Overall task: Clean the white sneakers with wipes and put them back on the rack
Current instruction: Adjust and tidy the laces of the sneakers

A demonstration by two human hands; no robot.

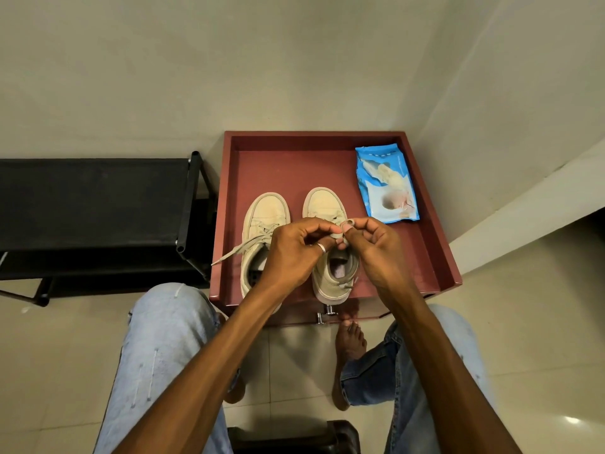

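Item: pair of off-white, low-top lace-up sneakers (pixel 265 209), standing side by side with toes pointing away from the hands, on the red-brown raised-rim worktop (pixel 288 165). The first sneaker (pixel 324 201) sits directly beneath both hands. The second sneaker (pixel 262 224) stands just beside the left hand (pixel 294 253), partly under its wrist, with one flat lace end trailing loose outwards. Hands: left hand and right hand (pixel 376 250) meet fingertip to fingertip, each pinching the grey-beige flat lace (pixel 348 223) of the first sneaker; a small loop shows above the right thumb. Appearance: uppers cream and dulled rather than white, stitched panels, pale soles, dark insoles. Handling, as judged: light; uppers soft and yielding, soles stiffer; laces limp and apt to slip. Best held at the heel collar or across the sole sides, not by the laces. Accessory: blue soft plastic packet of wipes (pixel 386 185), beyond the right hand and apart from it. Destination: black fabric-and-tube shoe rack (pixel 98 198), well out past the left hand.
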